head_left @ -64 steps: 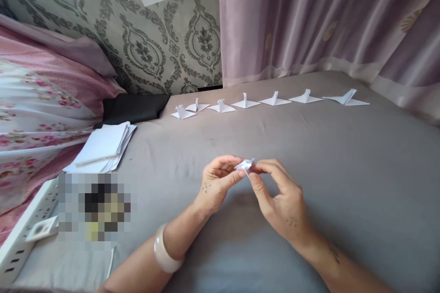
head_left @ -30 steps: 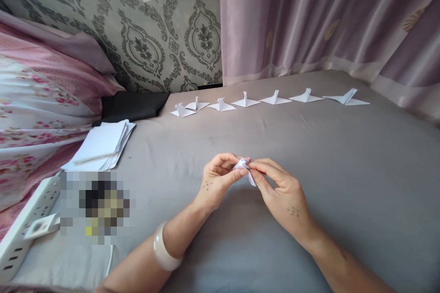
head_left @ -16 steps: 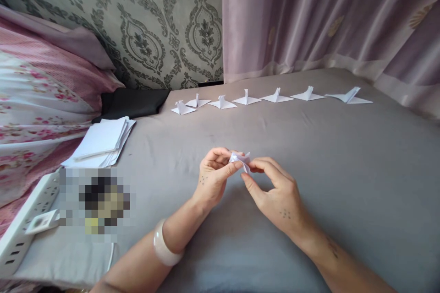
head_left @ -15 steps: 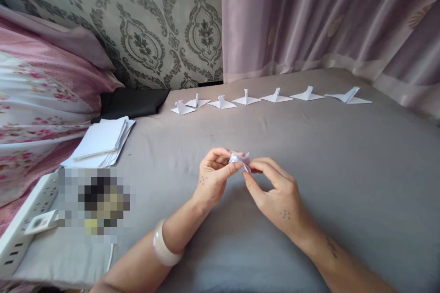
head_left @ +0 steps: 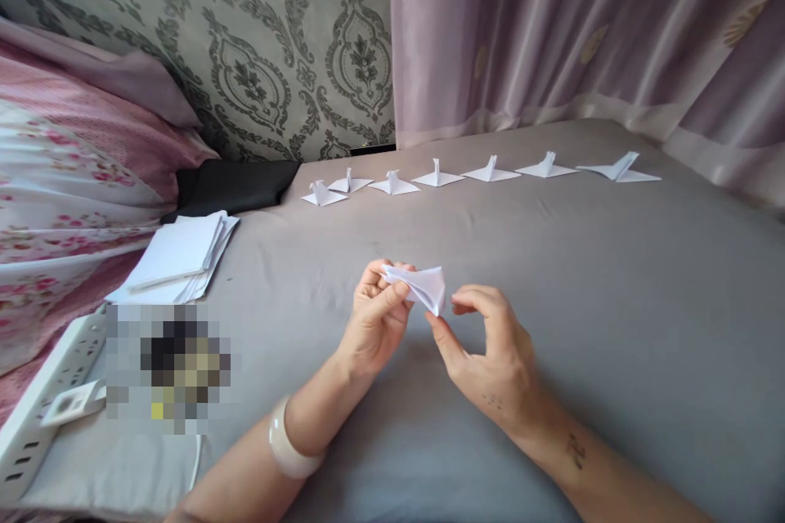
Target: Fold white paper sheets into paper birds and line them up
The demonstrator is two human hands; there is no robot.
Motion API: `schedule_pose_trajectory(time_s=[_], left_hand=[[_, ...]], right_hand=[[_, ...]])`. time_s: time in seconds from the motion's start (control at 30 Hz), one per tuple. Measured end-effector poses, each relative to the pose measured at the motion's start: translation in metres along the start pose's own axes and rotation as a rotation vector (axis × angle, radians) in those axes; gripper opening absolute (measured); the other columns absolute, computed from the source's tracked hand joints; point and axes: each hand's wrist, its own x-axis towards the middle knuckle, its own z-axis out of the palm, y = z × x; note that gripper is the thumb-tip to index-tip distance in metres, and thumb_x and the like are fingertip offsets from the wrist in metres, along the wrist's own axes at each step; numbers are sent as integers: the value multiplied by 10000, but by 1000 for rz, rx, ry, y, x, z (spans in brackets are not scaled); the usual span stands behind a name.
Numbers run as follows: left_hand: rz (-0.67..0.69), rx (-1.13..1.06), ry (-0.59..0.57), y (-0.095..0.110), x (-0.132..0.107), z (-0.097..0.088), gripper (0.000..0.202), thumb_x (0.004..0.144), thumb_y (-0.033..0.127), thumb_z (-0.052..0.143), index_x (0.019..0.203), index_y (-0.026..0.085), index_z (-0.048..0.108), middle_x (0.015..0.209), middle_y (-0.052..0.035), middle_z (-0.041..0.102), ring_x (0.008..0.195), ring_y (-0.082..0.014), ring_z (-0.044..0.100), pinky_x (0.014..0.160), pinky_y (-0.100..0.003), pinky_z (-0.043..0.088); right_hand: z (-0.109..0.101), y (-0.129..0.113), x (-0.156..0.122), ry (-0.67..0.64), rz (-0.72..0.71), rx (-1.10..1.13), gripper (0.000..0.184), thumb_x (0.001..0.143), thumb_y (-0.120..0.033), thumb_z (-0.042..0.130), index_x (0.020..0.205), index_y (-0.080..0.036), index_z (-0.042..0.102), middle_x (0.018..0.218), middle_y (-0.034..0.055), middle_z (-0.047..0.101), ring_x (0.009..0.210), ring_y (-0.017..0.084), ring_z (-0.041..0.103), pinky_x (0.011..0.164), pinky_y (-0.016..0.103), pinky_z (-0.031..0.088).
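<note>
Between thumb and fingers, my left hand (head_left: 377, 315) pinches a small folded white paper (head_left: 428, 288), whose wider end points right. Just right of that end is my right hand (head_left: 484, 335), with thumb and index finger spread apart. Its thumb tip is at or very near the paper's lower corner; I cannot tell if they touch. Beyond both hands stands a row of several folded paper birds, among them one at the left (head_left: 324, 194) and a larger one at the right (head_left: 619, 169).
A stack of white paper (head_left: 175, 253) lies at the left, by a black flat item (head_left: 236, 186). In front of it are a white power strip (head_left: 37, 425) with a plug and a blurred-out patch. Grey cloth (head_left: 613, 302) covers the surface; a purple curtain (head_left: 521, 33) hangs behind.
My right fingers have come off the folded paper and opened, moving slightly away. More of the paper now shows, its wide end spread toward the right. The left hand keeps its pinch.
</note>
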Motion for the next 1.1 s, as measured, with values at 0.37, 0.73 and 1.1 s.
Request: schedule_pose_trajectory(time_s=[0.37,0.73,1.1], left_hand=[[-126,-95,74,-3,0,3,288,645,175,815,830,223,599,848,73,676,739,-76,621,705,-203,497],[-131,-89,94,-6,-1,1,262,665,200,804,834,230,606,840,81,656,761,-75,616,735,-212,490],[-111,-181,179,1,8,1,185,713,111,763,780,206,619,808,77,671,774,-54,631,736,-164,492]], right_hand=[[0,2,-2,-60,-56,-87,359,793,-89,625,1132,-198,575,910,72,607,773,158,604,707,302,536],[6,8,-5,-14,-170,-175,475,802,-73,609,1247,-233,568,943,77,628,762,159,592,701,312,534],[6,4,-3,40,-131,-147,287,777,-51,644,1000,-224,597,917,61,634,777,158,605,720,311,528]])
